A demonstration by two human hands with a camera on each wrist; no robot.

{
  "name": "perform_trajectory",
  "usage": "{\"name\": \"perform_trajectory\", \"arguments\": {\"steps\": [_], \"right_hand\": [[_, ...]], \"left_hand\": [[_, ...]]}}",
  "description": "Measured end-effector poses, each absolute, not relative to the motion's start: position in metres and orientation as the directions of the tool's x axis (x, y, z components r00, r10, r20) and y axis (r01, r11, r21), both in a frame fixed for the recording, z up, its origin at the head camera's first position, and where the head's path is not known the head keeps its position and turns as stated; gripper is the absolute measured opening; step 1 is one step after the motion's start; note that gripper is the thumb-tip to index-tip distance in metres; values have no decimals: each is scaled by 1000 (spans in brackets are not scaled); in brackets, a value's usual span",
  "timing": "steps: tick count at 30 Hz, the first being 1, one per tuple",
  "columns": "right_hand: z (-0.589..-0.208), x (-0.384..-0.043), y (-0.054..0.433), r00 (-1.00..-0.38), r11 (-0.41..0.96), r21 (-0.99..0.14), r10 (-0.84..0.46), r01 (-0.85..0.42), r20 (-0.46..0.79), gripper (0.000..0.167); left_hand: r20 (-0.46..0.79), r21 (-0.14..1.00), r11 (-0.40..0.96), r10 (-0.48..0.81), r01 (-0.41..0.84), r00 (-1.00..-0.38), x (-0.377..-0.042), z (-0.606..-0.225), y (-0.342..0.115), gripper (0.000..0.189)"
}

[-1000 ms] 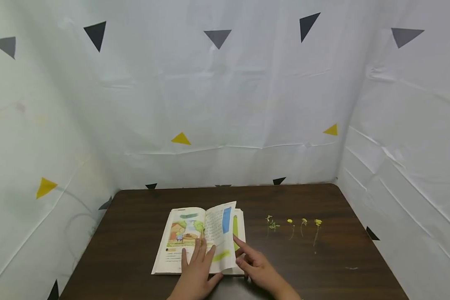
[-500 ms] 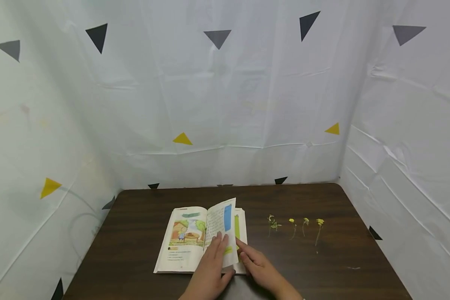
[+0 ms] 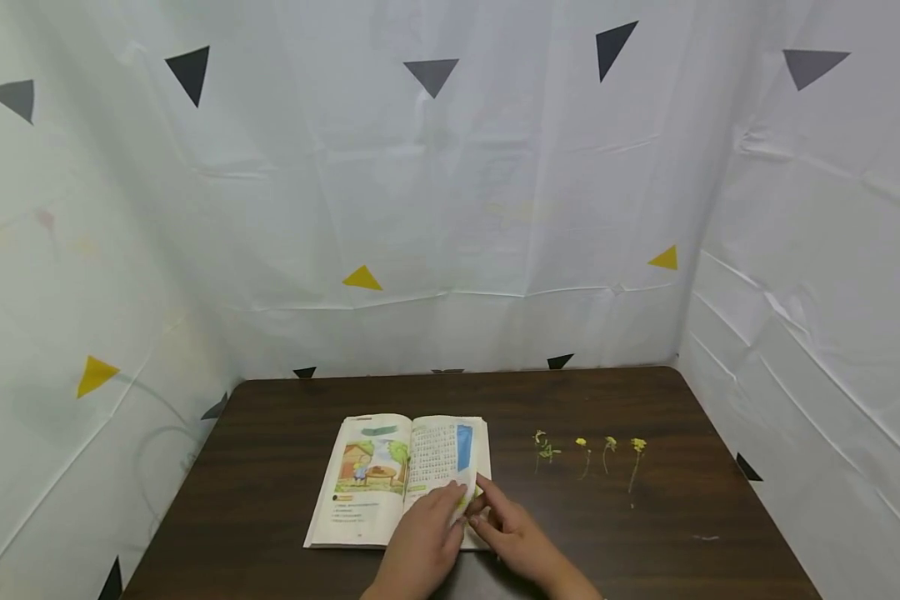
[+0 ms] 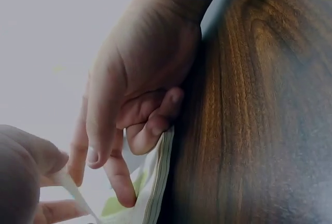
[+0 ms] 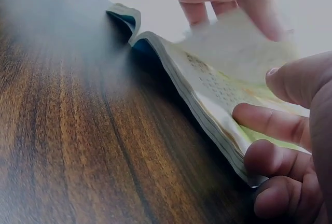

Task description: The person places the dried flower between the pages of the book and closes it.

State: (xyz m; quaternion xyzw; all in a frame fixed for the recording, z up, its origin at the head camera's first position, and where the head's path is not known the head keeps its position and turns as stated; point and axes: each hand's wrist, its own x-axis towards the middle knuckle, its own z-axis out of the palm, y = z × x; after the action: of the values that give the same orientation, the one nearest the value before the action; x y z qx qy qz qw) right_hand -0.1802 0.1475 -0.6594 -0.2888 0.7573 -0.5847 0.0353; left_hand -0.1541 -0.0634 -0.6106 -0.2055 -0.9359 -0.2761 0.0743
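Observation:
An open picture book (image 3: 360,512) lies on the table, its left page showing a colour drawing. A page (image 3: 438,450) on its right side is curled up at the lower corner between both hands. My right hand (image 3: 517,537) pinches this page at its outer edge; the right wrist view shows its other fingers loosely bent at the book's edge. Over the lower part of the same page lies my left hand (image 3: 420,537), fingers relaxed and thumb (image 4: 98,136) near the raised paper. In the right wrist view, the lifted page (image 5: 233,42) partly hides the left fingers.
Several small yellow-flowered sprigs (image 3: 636,458) lie in a row to the right of the book. The dark wooden table (image 3: 270,433) is bordered by white sheeting (image 3: 465,208) with coloured triangles at the back and sides.
My left hand has moved right across the book, from the middle to the right page's lower corner. The page that stood raised has lowered, its corner now curled between the hands.

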Motion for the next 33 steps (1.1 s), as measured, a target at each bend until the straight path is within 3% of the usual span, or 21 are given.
{"name": "perform_trajectory", "arguments": {"steps": [7,12,17,23,29,33], "right_hand": [[-658,-181,149,-847,159,-915,-463,-371,263,57],[-655,-182,150,-878,183,-936,-437,-301,197,53],[-653,-182,148,-911,193,-954,-387,-229,140,54],[-652,-183,145,-923,114,-980,-368,-164,112,56],[-652,-182,145,-925,123,-982,-370,-144,89,54],[-650,-181,144,-926,147,-980,-371,-131,68,48]], "left_hand": [[200,353,825,393,440,-897,-171,-612,-48,67],[126,419,792,433,443,-893,-191,-602,-39,73],[29,459,786,452,414,-891,-202,-588,-34,65],[-5,340,868,385,360,-923,-202,-576,-30,25],[-10,455,866,238,207,-971,-196,-575,-41,5],[72,530,828,172,184,-982,-191,-574,-57,14]]}}
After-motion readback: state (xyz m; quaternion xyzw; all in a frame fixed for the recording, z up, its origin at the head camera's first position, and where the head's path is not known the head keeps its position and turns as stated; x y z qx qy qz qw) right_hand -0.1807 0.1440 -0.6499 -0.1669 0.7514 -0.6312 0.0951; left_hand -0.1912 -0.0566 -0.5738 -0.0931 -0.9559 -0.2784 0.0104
